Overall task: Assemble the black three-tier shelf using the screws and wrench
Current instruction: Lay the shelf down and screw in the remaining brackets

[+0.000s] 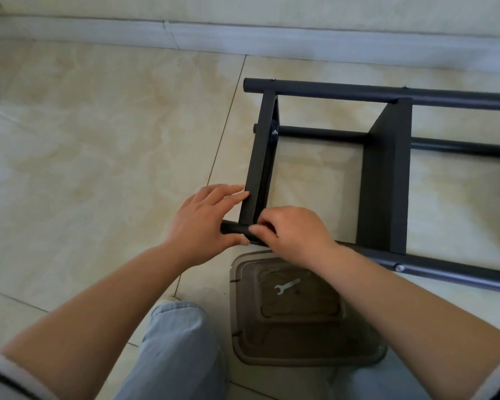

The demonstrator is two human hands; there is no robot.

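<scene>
The black shelf lies on its side on the tiled floor, with two panels joined to round black poles. My left hand holds the end of the near pole, its fingers resting against the end panel. My right hand pinches something small where that panel meets the near pole; the thing itself is hidden by my fingers. A silver wrench lies in a clear plastic bin below my right hand. A screw head shows on the near pole further right.
A white baseboard runs along the wall at the back. My knees in light jeans are at the bottom, next to the bin. Bare tiled floor lies to the left of the shelf.
</scene>
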